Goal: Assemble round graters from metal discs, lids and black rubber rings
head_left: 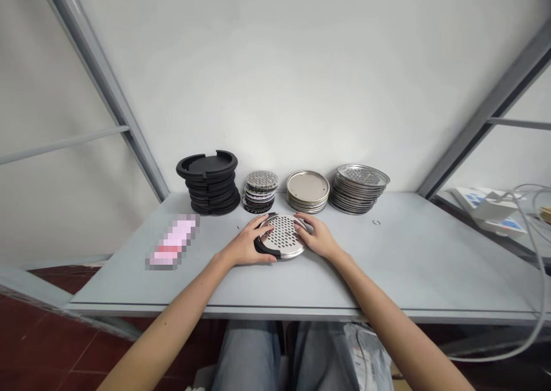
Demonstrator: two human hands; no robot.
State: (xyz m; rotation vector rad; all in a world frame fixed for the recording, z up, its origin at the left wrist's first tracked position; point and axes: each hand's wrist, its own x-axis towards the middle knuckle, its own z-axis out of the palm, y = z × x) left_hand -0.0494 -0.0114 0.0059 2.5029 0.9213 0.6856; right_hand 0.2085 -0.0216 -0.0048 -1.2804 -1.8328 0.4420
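Note:
A round metal disc with slotted holes (284, 233) lies on the table in front of me, with a black curved rim (267, 250) round its left side. My left hand (252, 243) grips the black rim and the disc's left edge, thumb at the front, fingertips on top. From the right, my right hand (316, 235) holds the disc's other edge, its fingers resting on the upper face. Behind them stand a stack of black rings (213, 184), a small stack of perforated discs (260, 190), a stack of plain metal plates (307, 190) and a stack of perforated metal plates (358, 187).
A blurred pink object (174, 242) lies on the left of the grey table (387, 276). A small metal ring (376, 223) is at the right. White boxes (495, 210) and a white cable (543, 287) are farther right, and metal frame posts flank the table.

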